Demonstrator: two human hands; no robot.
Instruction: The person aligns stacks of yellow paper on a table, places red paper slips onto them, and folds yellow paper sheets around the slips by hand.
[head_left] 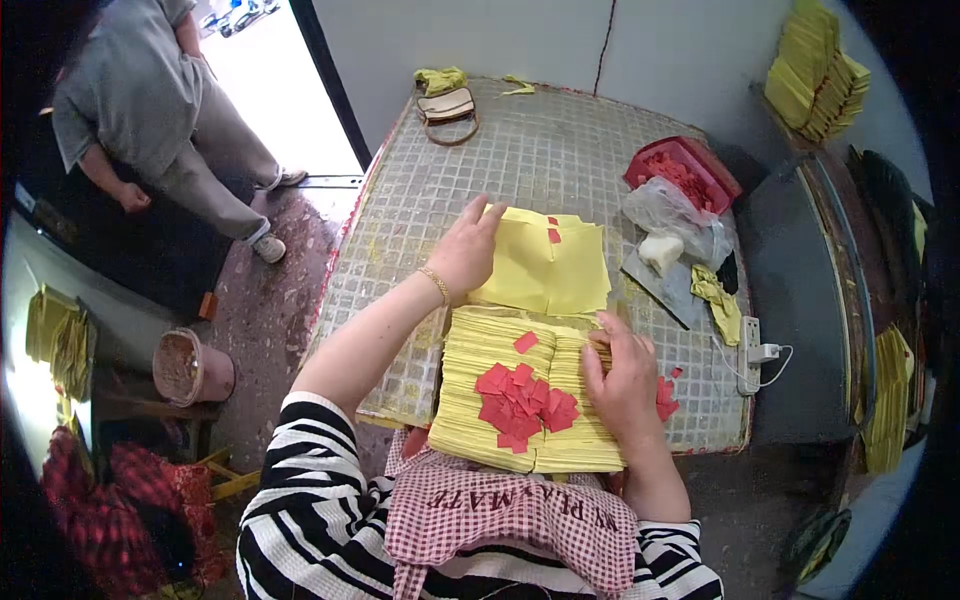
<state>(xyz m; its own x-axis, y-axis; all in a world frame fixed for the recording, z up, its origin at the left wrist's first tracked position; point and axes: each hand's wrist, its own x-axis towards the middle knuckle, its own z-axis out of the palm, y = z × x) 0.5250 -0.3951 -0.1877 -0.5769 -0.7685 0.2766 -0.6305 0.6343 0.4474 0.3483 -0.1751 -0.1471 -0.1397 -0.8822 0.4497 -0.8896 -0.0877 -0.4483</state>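
Note:
My left hand (pixel 466 250) lies along the left edge of a flat yellow paper sheet (pixel 545 275), its fingers stretched out. Small red paper pieces (pixel 553 236) lie on that sheet near its top edge. Closer to me is a thick stack of folded yellow papers (pixel 490 345), packed in two rows. On it rests a loose heap of small red paper slips (pixel 520 400). My right hand (pixel 622 375) is at the stack's right side, with thumb and fingers apart and nothing visible between them. Its fingertips are near the sheet's lower right corner.
A red box of red slips (pixel 690 170) and a plastic bag (pixel 680 220) sit on the right of the table (pixel 400 260). A power strip (pixel 748 355) is at the right edge. A small purse (pixel 447 106) lies at the back. Another person (pixel 150 110) is at left, near a bucket (pixel 205 370).

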